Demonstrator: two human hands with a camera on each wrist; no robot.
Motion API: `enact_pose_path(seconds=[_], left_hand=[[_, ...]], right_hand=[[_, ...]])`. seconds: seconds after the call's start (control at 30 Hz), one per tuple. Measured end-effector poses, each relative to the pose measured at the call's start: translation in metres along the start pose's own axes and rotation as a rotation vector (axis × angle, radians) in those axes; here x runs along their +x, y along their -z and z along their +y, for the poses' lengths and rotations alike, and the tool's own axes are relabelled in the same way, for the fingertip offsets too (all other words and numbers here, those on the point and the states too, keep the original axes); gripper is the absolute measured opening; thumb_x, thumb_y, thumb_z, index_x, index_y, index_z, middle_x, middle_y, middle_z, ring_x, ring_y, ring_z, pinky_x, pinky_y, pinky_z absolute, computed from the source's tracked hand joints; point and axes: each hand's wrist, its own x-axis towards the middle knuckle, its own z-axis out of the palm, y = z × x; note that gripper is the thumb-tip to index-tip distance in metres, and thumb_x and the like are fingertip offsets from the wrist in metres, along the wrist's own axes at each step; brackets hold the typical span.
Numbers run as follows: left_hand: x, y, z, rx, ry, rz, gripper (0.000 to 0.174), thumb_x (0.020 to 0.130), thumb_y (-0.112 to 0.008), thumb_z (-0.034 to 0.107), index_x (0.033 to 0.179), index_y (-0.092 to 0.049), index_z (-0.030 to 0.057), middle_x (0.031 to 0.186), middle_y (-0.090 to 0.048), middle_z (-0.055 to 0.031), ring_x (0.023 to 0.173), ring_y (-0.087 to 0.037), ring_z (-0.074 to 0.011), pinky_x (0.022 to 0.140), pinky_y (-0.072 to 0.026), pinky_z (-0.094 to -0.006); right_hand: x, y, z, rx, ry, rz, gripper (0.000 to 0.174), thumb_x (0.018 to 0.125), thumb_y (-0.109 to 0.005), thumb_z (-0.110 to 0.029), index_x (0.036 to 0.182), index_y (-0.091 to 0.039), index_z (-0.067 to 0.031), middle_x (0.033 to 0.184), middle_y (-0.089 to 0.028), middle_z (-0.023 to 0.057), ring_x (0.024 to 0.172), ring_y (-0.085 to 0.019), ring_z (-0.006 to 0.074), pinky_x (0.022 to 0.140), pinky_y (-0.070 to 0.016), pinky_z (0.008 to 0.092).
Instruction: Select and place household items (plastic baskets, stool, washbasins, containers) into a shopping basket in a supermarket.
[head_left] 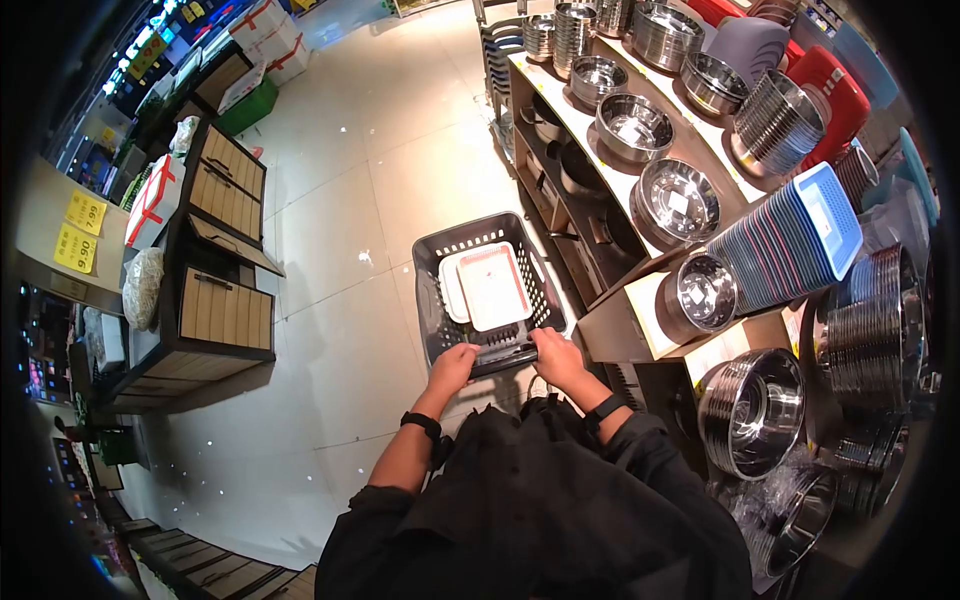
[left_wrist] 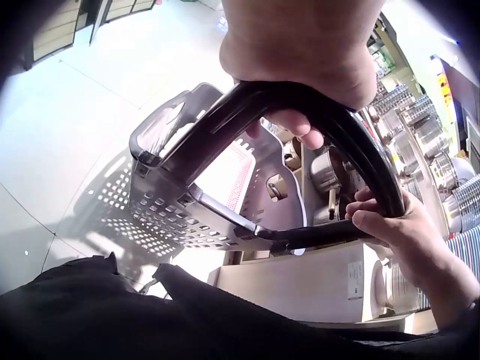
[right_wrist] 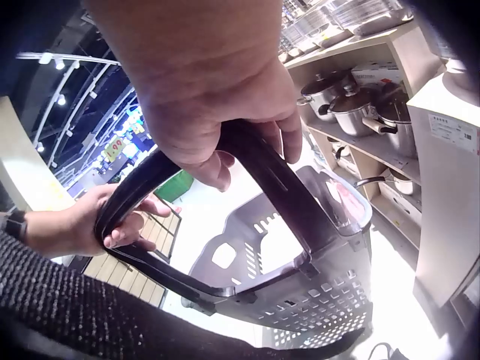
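Note:
A dark grey shopping basket (head_left: pixel 429 300) with perforated sides hangs in front of the body at the shelf's edge. Inside it lies a white tray with a pink-red border (head_left: pixel 493 288), overlapping another white tray (head_left: pixel 451 287). Both hands hold the basket's black handle (right_wrist: pixel 281 184). My left hand (head_left: pixel 453 366) has its fingers wrapped round one side of the loop. On the other side, my right hand (head_left: pixel 558 358) curls over the handle, with fingertips showing beneath it in the right wrist view.
To the right, a shelf unit (head_left: pixel 632 330) carries steel bowls (head_left: pixel 635 128), stacked blue baskets (head_left: pixel 775 255) and lidded pots (right_wrist: pixel 351 112). Wooden-front cabinets (head_left: pixel 225 310) line the left, with one door ajar. Pale tiled floor (head_left: pixel 340 250) runs between them.

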Motion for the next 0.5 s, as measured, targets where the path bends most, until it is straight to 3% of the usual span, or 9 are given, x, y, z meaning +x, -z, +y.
enact_pose_path(seconds=[0.27,0.3,0.4,0.43,0.5], left_hand=[[0.023,0.015,0.012,-0.005,-0.083,-0.01,0.035,0.096,-0.048,0.032,0.111,-0.069,0.0078,0.069,-0.063,-0.0065,0.059,-0.064,-0.0169,0.057,-0.0521,-0.0316],[0.024,0.019,0.023,-0.004,-0.005,-0.037,0.036,0.096,-0.049,0.034,0.111,-0.069,0.0086,0.073,-0.066,-0.0088,0.066,-0.066,-0.02,0.062,-0.0528,-0.033],[0.04,0.026,0.018,0.122,-0.083,-0.046,0.039,0.096,-0.049,0.039,0.113,-0.069,0.0102,0.075,-0.067,-0.0116,0.071,-0.068,-0.0247,0.068,-0.0528,-0.0353],[0.045,0.028,0.017,0.122,-0.05,-0.082,0.041,0.096,-0.048,0.042,0.113,-0.068,0.0119,0.078,-0.068,-0.0143,0.077,-0.069,-0.0285,0.074,-0.0524,-0.0376],[0.047,0.032,0.029,0.1,-0.023,-0.1,0.041,0.096,-0.047,0.042,0.113,-0.069,0.0125,0.079,-0.068,-0.0142,0.078,-0.069,-0.0289,0.075,-0.0522,-0.0388]], right_hand=[[0.029,0.007,-0.004,0.012,-0.062,-0.027,0.04,0.072,-0.068,-0.004,0.109,-0.054,-0.0103,0.102,-0.059,0.0125,0.102,-0.059,0.0355,0.085,-0.0497,0.0458],[0.034,0.009,-0.004,0.016,-0.058,-0.022,0.04,0.071,-0.069,-0.004,0.108,-0.054,-0.0102,0.102,-0.058,0.0126,0.102,-0.059,0.0356,0.085,-0.0497,0.0457],[0.045,0.013,-0.008,0.015,-0.075,-0.029,0.04,0.071,-0.069,-0.004,0.108,-0.053,-0.0101,0.101,-0.058,0.0129,0.103,-0.058,0.0356,0.085,-0.0494,0.0456],[0.048,0.015,-0.01,0.017,-0.082,-0.033,0.041,0.071,-0.069,-0.004,0.108,-0.053,-0.0102,0.102,-0.058,0.013,0.104,-0.058,0.0355,0.085,-0.0493,0.0456],[0.057,0.017,-0.011,-0.005,-0.109,-0.058,0.043,0.072,-0.07,-0.006,0.11,-0.053,-0.0104,0.107,-0.058,0.0135,0.108,-0.056,0.0359,0.087,-0.0487,0.0455]])
